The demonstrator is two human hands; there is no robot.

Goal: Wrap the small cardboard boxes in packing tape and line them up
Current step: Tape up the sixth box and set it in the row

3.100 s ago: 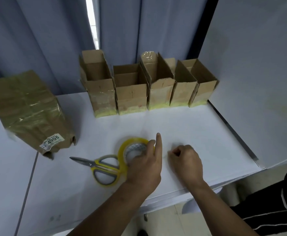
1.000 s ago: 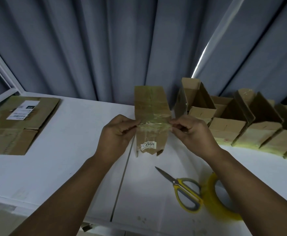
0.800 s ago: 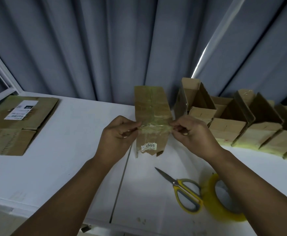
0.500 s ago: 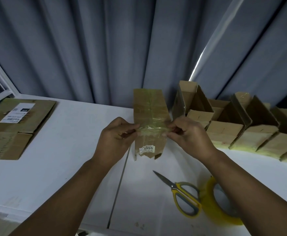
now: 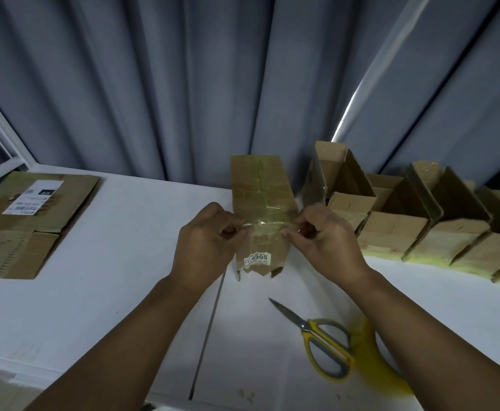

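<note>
A long cardboard box [image 5: 260, 200], wrapped in clear tape and bearing a "4995" sticker, lies lengthwise on the white table. A strip of clear tape [image 5: 268, 229] stretches across the box between my hands. My left hand [image 5: 205, 247] pinches the strip's left end beside the box. My right hand [image 5: 326, 238] pinches its right end on the other side. Several open-topped small cardboard boxes [image 5: 391, 229] with yellowish taped bases stand in a row to the right. The yellow tape roll [image 5: 373, 366] lies at the lower right, partly hidden by my right forearm.
Yellow-handled scissors [image 5: 320, 339] lie on the white table [image 5: 124, 292] beside the roll. A flattened cardboard box [image 5: 26, 221] with a white label lies at the far left. Grey curtains [image 5: 183, 84] hang behind the table. A seam runs down the tabletop under my left forearm.
Since three seconds ago my hands left the roll and came to the long box with a tape strip. Over the last second they barely moved; the view shifted slightly.
</note>
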